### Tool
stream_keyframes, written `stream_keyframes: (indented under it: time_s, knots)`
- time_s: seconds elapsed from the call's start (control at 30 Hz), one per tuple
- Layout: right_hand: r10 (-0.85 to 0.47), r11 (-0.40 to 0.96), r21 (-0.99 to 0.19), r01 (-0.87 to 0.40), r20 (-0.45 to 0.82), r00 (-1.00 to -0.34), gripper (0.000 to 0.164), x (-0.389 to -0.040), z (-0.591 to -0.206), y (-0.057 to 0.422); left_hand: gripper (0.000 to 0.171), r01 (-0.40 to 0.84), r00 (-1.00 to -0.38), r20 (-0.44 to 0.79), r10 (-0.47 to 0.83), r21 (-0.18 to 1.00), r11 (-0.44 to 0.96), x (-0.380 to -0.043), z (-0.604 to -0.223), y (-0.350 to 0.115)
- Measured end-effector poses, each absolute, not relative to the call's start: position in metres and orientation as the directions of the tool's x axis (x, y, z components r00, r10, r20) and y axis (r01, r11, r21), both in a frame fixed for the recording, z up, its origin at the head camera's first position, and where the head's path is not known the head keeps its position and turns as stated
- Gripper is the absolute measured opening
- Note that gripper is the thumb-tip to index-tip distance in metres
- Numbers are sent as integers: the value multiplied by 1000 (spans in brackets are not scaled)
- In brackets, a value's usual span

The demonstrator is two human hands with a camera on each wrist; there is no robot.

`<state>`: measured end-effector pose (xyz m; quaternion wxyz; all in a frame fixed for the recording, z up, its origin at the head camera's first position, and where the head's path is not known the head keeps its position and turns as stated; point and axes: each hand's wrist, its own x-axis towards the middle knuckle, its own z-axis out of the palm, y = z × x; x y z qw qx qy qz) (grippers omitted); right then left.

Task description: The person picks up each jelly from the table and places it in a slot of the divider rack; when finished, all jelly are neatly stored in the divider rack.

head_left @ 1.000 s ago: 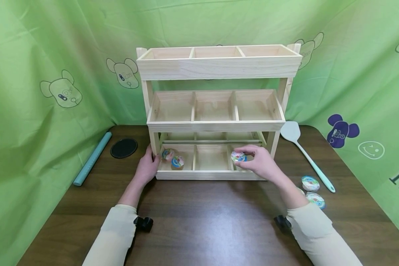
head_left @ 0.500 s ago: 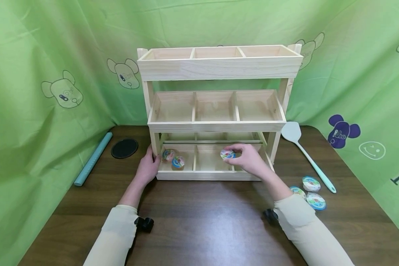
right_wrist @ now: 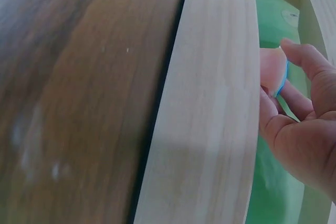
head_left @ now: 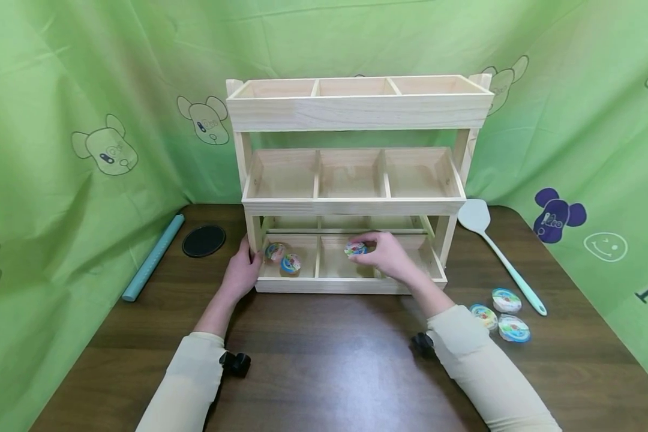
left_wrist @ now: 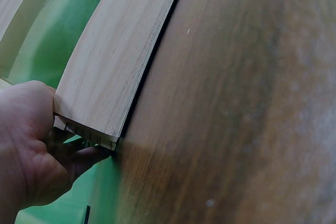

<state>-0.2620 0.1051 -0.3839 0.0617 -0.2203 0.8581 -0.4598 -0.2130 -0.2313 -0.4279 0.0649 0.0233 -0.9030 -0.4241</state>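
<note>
My right hand pinches a small jelly cup with a printed foil lid, over the middle compartment of the lowest tier of the wooden rack. From the right wrist view, the cup's pinkish body and blue rim show between thumb and fingers, partly behind the tier's front board. My left hand grips the left end of that same tier, thumb at the side wall and fingers on the outside. Two more jelly cups, one in front of the other, lie in the left compartment.
Three jelly cups, the nearest of them a blue-rimmed cup, lie on the table at right beside a pale spatula. Left of the rack are a black disc and a light-blue rod. A green curtain hangs behind.
My right hand has moved left with the jelly cup, from the right compartment to over the middle one. The left hand stays at the rack's end.
</note>
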Motion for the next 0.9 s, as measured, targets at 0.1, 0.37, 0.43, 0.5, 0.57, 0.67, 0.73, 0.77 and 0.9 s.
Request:
stream_keyframes:
  time_s: [0.1, 0.37, 0.43, 0.5, 0.57, 0.67, 0.73, 0.77, 0.9]
  knots:
    - [-433, 481, -823, -301, 76, -898, 42, -265, -387, 98, 63, 17, -990, 101, -95, 771, 637, -213, -428, -231]
    - [-463, 473, -826, -306, 63, -884, 43, -269, -394, 85, 63, 24, -991, 101, -88, 781, 625, -213, -427, -230]
    - [-468, 473, -825, -309, 62, -881, 44, -269, -396, 81, 63, 24, -991, 100, -87, 782, 623, -213, -426, -230]
    - [-471, 473, -824, -314, 65, -880, 44, -270, -398, 78, 63, 24, -991, 100, -88, 782, 622, -213, -426, -230]
    - [-469, 479, -820, -314, 63, -881, 44, -271, -398, 74, 63, 23, -991, 100, -89, 783, 622, -213, -426, -230]
    - [-471, 491, -809, -322, 63, -880, 44, -271, -400, 69, 63, 20, -991, 99, -92, 782, 622, -213, -426, -230]
    - [-476, 502, -800, -328, 61, -877, 44, -272, -400, 65, 63, 18, -991, 97, -92, 780, 626, -213, -426, -230]
    - [-477, 509, -796, -329, 58, -877, 45, -272, -400, 64, 63, 16, -991, 95, -92, 778, 628, -213, -426, -230]
    - [-459, 532, -789, -307, 36, -887, 47, -273, -401, 59, 63, 15, -991, 95, -93, 776, 630, -212, -426, -230]
